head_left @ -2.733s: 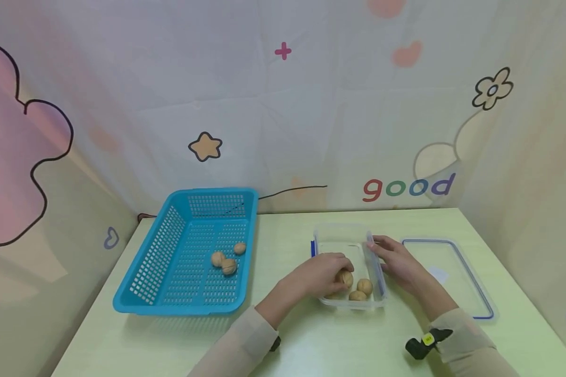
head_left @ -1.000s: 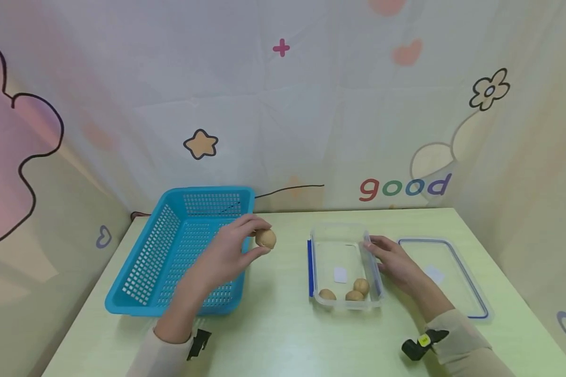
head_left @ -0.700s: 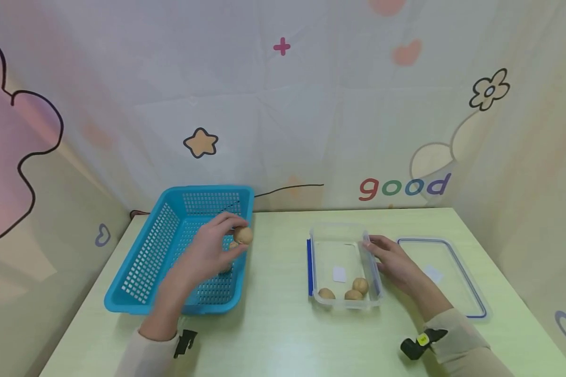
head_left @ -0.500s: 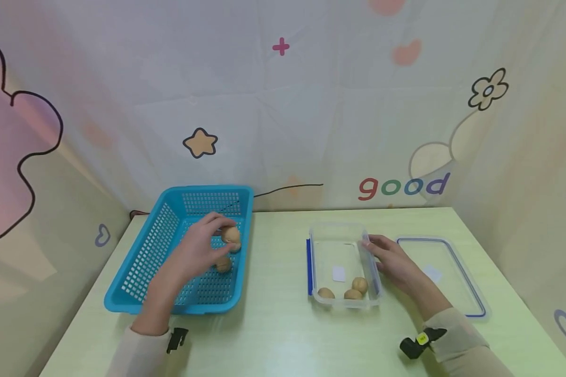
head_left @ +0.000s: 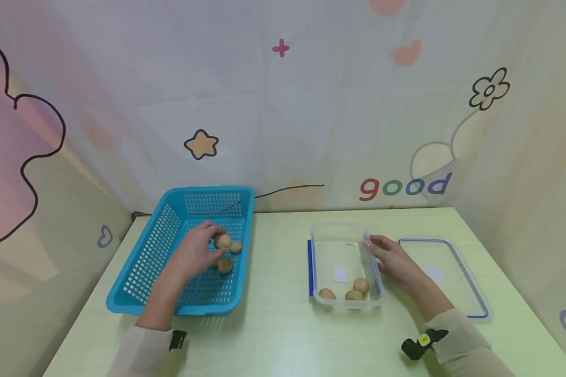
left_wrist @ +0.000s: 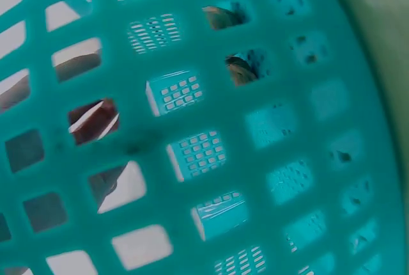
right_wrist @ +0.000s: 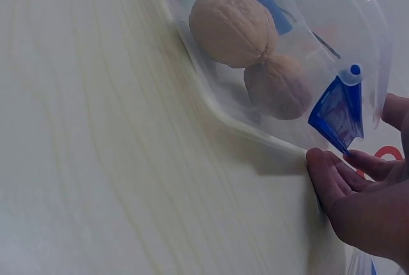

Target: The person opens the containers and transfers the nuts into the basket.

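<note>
My left hand (head_left: 194, 251) reaches inside the blue plastic basket (head_left: 241, 285) and pinches a walnut (head_left: 222, 241) between thumb and fingers. Two walnuts are visible beside it on the basket floor, one walnut (head_left: 236, 247) to the right and another walnut (head_left: 224, 265) just below. The left wrist view looks through the basket's holed wall (left_wrist: 153, 137), which hides most of the hand. With thumb at the rim and fingers outside, my right hand (head_left: 395, 260) grips the right side of a clear plastic container (head_left: 349, 251). Three walnuts lie at its near end, one being this walnut (right_wrist: 233, 29).
A clear lid (head_left: 453, 272) with a blue seal lies on the table to the right of the container. Blue clips (head_left: 311, 268) hang at the container's sides. A printed curtain (head_left: 311, 120) stands behind the pale table (head_left: 283, 335).
My left hand has lifted a walnut out of the container and carried it left and down into the basket. My right hand has stayed on the container's side.
</note>
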Available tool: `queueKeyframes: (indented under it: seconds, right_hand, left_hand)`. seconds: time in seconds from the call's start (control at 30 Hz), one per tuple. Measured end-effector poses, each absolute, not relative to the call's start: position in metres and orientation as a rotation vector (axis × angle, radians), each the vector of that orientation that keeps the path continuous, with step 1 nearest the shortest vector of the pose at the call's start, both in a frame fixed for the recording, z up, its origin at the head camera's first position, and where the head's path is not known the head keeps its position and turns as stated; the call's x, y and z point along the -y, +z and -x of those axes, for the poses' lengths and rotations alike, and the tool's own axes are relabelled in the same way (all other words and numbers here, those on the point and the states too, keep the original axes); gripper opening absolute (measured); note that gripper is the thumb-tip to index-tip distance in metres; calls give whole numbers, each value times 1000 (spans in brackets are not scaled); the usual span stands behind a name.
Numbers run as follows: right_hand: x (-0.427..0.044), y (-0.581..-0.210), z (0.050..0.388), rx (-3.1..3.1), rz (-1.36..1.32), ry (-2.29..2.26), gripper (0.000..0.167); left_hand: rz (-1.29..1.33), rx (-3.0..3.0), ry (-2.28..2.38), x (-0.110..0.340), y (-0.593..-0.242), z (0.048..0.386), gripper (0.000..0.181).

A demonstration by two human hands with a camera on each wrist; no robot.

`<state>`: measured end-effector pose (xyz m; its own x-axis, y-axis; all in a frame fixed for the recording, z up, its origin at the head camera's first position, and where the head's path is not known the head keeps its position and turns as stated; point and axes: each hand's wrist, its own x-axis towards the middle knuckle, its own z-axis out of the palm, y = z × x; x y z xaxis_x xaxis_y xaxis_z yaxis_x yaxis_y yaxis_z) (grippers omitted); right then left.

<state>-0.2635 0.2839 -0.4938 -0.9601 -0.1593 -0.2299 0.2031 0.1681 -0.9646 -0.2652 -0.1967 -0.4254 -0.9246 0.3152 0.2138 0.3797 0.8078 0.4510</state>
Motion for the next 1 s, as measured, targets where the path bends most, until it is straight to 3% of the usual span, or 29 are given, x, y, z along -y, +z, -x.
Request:
queueKeyframes:
  seconds: [1.0]
  right_hand:
    - [-283,-494,264,-2153,-53,-1876,76]
  left_hand:
    - [532,2903,-755,198,-433,270,43]
